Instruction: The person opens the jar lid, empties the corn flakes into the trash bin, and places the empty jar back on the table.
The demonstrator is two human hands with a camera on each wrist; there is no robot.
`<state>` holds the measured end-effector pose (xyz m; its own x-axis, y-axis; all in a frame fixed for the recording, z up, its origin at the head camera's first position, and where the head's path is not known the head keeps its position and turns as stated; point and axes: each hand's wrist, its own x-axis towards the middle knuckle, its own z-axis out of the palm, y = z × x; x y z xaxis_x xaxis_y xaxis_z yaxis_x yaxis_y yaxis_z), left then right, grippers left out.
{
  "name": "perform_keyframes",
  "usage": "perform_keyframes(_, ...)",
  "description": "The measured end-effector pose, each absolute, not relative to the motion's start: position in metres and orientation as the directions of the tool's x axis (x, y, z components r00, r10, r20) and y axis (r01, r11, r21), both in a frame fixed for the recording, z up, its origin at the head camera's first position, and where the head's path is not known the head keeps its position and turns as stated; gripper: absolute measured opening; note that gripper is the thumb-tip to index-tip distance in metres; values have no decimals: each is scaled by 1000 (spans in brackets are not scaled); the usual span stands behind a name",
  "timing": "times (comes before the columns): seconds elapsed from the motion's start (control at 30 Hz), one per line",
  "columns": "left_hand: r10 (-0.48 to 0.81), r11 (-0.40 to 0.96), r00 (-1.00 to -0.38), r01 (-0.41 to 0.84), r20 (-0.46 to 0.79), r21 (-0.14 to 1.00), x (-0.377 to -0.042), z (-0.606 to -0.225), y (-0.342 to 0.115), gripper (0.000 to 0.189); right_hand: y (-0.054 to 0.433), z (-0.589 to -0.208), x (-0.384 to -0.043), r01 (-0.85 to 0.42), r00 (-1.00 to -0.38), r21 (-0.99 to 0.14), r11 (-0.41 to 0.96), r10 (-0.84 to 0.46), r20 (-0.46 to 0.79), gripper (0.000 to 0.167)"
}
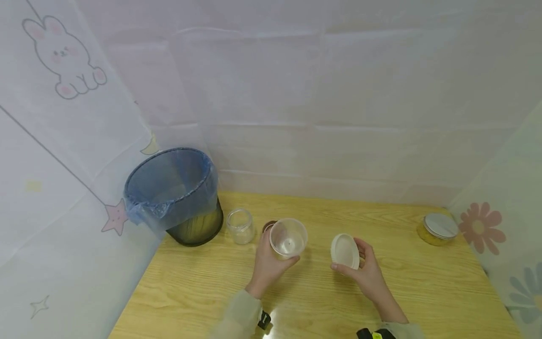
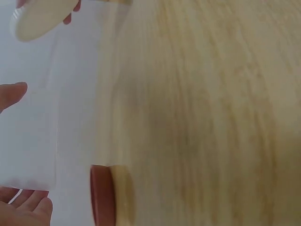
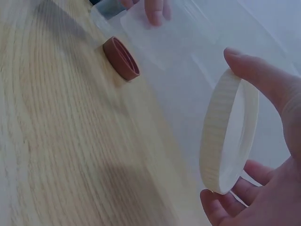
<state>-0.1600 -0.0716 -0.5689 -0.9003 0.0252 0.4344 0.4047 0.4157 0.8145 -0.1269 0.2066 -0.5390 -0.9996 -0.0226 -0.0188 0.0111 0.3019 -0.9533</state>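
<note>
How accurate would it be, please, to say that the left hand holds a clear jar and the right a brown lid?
Not quite: the right hand holds a cream lid, as the right wrist view shows; the left hand does hold a clear jar.

The left hand (image 1: 268, 267) and right hand (image 1: 370, 277) (both bare) are curled in grips, held apart.
</note>
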Motion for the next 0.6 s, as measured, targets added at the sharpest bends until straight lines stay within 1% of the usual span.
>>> perform_keyframes(0.17, 29, 418, -933, 336, 358, 844, -158, -582, -65, 100, 210, -545, -128, 81, -996, -924, 374, -10, -91, 103)
perform_keyframes(0.3, 51, 439, -930, 347, 363, 829, -160, -587, -61, 100, 211, -550, -133, 128, -990, -897, 423, -6, -144, 105)
perform_keyframes(0.43, 74, 499, -926, 356, 371, 790, -165, -592, -58, 101, 213, -554, -145, 125, -989, -866, 484, -5, -145, 105)
perform_keyframes(0.6, 93, 545, -944, 314, 316, 777, -172, -592, -54, 101, 217, -557, -164, 118, -990, -786, 607, 14, -138, 110)
